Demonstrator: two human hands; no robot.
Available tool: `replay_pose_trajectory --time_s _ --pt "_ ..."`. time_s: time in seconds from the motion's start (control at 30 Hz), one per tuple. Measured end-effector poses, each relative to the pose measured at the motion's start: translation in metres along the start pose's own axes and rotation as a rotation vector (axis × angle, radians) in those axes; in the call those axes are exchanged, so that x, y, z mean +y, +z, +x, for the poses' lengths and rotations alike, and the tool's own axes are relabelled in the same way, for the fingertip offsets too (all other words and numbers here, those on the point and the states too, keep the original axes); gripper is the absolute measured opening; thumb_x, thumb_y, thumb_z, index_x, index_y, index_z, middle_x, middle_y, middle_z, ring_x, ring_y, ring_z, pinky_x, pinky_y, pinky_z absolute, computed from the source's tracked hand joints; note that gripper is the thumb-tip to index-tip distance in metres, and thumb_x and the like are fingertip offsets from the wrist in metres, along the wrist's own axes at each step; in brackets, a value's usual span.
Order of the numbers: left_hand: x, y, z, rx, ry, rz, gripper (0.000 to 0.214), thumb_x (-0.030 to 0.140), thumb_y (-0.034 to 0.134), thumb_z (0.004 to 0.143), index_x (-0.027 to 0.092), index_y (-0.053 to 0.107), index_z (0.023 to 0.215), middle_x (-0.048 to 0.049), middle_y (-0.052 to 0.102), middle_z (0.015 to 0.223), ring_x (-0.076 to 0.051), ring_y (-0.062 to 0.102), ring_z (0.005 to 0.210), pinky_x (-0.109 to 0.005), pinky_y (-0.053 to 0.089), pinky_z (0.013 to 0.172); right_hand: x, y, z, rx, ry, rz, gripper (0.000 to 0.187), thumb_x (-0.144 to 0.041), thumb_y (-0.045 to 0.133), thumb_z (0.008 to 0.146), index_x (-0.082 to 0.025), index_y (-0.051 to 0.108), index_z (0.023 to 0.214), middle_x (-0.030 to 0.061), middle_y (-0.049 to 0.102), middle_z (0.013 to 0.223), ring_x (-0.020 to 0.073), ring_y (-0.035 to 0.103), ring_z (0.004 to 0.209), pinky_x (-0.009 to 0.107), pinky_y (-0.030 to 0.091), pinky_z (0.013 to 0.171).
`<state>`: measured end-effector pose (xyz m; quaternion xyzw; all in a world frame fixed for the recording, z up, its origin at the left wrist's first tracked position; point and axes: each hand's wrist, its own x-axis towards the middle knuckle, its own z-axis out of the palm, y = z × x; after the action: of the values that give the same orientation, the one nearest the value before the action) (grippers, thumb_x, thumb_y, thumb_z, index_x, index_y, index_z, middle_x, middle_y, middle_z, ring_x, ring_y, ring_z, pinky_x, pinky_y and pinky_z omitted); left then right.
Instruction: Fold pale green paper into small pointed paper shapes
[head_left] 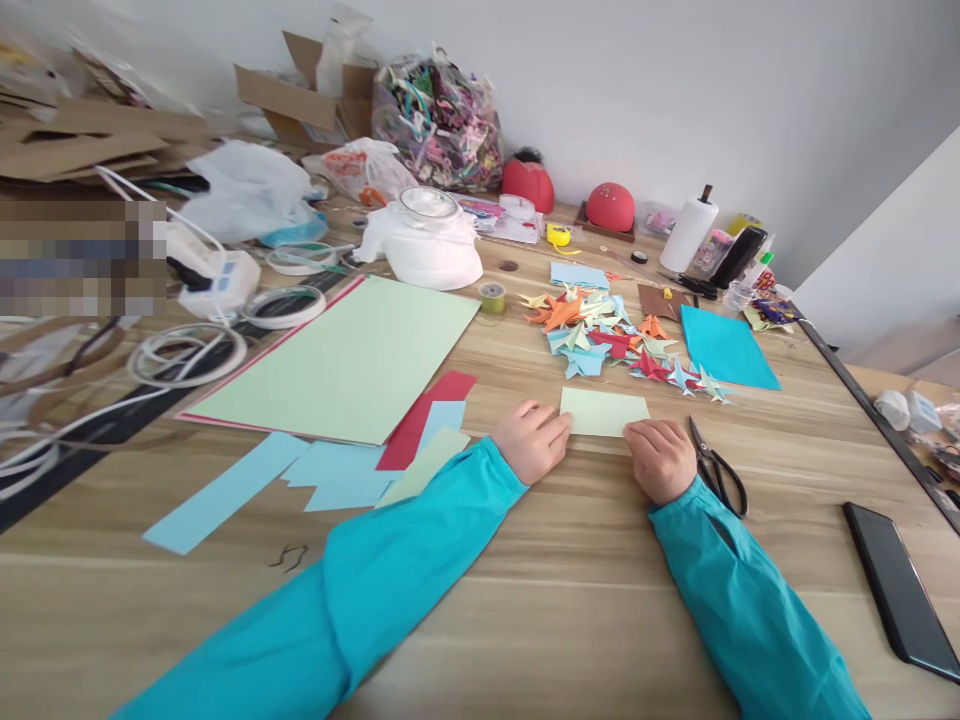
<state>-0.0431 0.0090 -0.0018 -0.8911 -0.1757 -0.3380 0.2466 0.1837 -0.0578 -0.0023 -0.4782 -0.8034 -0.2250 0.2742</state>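
Observation:
A small pale green sheet of paper (604, 411) lies on the wooden table, its long side running left to right. My left hand (534, 440) grips its left end, fingers together. At the lower right corner my right hand (661, 458) pinches the same sheet; both thumbs are largely hidden. Just right of that hand rest black-handled scissors (716, 468). Beyond the sheet is a pile of folded paper cranes (615, 340) in orange, red, blue and green. Paper strips in blue, red and green, among them a red strip (427, 418), lie left of my left forearm.
Large green sheets (345, 360) are stacked at the left, near coiled white cables (187, 350). A spool of thread (492, 297) stands behind. Turquoise paper (729, 346) and a black phone (900, 590) lie to the right. Bags and red pincushion-like domes (610, 206) line the wall.

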Motion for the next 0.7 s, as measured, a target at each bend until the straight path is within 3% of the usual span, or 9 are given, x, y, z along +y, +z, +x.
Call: replay_pose_trajectory --time_s 0.33,0.5,0.7 --pt "-0.02 -0.006 -0.009 0.104 -0.078 0.052 0.012 0.012 0.051 0.077 0.013 0.062 0.072 -0.0088 0.069 0.088 -0.019 0.058 0.074 -0.035 0.043 0.063 0.01 -0.001 -0.001 0.095 0.061 -0.033 0.021 -0.005 0.05 0.077 -0.017 0.066 0.083 0.0036 0.071 0.084 0.0161 0.062 0.082 0.028 0.043 0.075" --pt "0.007 -0.011 0.006 0.118 -0.024 -0.037 0.013 0.016 0.052 0.079 0.011 0.063 0.085 -0.0109 0.067 0.094 -0.024 0.058 0.088 -0.038 0.044 0.07 -0.01 0.0 0.005 0.015 -0.088 0.027 0.023 -0.004 0.048 0.079 -0.017 0.064 0.088 0.004 0.07 0.086 0.0156 0.061 0.084 0.031 0.043 0.078" --pt "0.034 -0.005 0.013 0.04 0.0 -0.097 0.016 0.009 0.045 0.083 0.01 0.061 0.081 -0.0116 0.066 0.087 -0.021 0.057 0.085 -0.035 0.044 0.067 -0.031 0.0 0.011 0.007 -0.166 0.077 0.021 -0.005 0.049 0.078 -0.015 0.062 0.091 0.0058 0.069 0.09 0.0173 0.06 0.087 0.033 0.043 0.079"
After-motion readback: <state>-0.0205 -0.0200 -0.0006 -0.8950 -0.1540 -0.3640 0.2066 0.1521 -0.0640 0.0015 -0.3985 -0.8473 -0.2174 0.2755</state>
